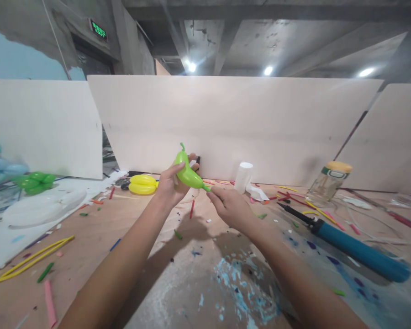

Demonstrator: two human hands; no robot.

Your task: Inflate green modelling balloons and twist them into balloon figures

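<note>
A short, curved light-green balloon [189, 175] is held up over the table, with a knotted tip at its top and a thin tail at its lower right. My left hand [174, 183] is closed around its body, thumb across the front. The fingers of my right hand [231, 205] pinch the thin tail. Behind my left fingers a small dark object [197, 161] is partly hidden. Left of my left hand lies a yellow balloon shape [143, 184] made of rounded lobes.
On the right lie a blue hand pump [359, 249] and a jar with a yellow lid [330, 180]. A white paper roll [243, 177] stands near the white board [226, 123]. Balloon scraps and a long yellow balloon [34, 258] litter the paint-stained table. Green balloons [36, 182] sit far left.
</note>
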